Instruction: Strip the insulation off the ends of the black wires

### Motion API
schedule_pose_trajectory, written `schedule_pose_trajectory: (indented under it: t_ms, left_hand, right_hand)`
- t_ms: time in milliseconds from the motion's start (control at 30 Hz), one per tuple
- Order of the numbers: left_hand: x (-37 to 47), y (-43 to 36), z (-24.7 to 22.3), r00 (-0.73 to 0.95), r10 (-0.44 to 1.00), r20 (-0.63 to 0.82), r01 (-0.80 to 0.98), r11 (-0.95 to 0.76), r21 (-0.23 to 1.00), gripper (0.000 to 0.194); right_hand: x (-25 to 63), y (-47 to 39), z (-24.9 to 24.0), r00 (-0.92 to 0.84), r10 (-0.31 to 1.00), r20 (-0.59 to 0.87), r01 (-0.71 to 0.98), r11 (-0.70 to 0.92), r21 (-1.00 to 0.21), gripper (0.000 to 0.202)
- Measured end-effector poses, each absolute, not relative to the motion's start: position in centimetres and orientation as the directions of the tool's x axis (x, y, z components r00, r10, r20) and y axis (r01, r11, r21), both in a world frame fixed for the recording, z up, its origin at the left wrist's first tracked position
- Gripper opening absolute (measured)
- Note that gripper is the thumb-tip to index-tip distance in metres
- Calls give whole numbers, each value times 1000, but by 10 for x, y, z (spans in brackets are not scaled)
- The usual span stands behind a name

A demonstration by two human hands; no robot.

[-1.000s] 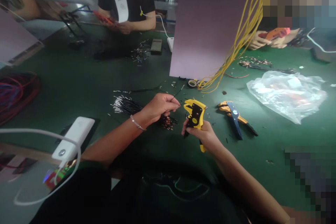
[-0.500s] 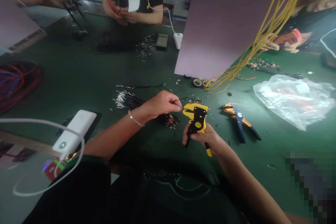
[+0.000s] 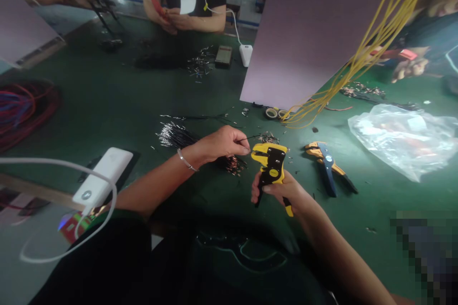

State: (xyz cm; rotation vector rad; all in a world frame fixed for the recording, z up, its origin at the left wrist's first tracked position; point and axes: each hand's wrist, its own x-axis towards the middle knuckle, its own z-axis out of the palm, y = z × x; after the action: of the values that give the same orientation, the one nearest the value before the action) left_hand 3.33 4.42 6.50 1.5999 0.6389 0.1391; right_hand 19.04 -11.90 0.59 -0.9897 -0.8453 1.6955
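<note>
My right hand [image 3: 277, 188] is wrapped round the handles of a yellow and black wire stripper [image 3: 275, 159], its jaws turned to the left. Just left of those jaws, my left hand [image 3: 229, 143] pinches a thin black wire [image 3: 253, 137] between thumb and fingertips. The wire's tip near the jaws is too small to make out. Beneath my left forearm and hand lies a bundle of black wires [image 3: 179, 136], silvery at its left end, with copper ends [image 3: 234, 165] showing at the right. Small stripped scraps [image 3: 268, 137] are scattered just beyond the stripper.
A second wire stripper [image 3: 328, 164], blue and orange, lies to the right, near a clear plastic bag [image 3: 404, 136]. Yellow wires [image 3: 372, 43] hang over a grey-purple panel [image 3: 304, 33]. A white power bank [image 3: 103, 176] lies at left. Co-workers' hands [image 3: 175, 20] hold red tools across the table.
The view has shifted slightly, moving most things a little right. My hands keep nearly the same pose, the stripper's handles look slightly wider apart. A co-worker's hands at right have moved.
</note>
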Motion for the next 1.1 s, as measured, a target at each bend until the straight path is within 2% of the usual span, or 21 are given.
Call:
schedule_pose_trajectory:
  t_ms: [600, 1100]
  left_hand:
    - [36, 45, 57, 820, 489, -298, 330, 23, 944, 6]
    - [37, 47, 55, 815, 486, -314, 331, 53, 942, 3]
  right_hand:
    - [192, -122, 1, -209, 943, -260, -406, -325, -854, 17]
    - [190, -122, 5, -133, 930, -344, -322, -369, -872, 19]
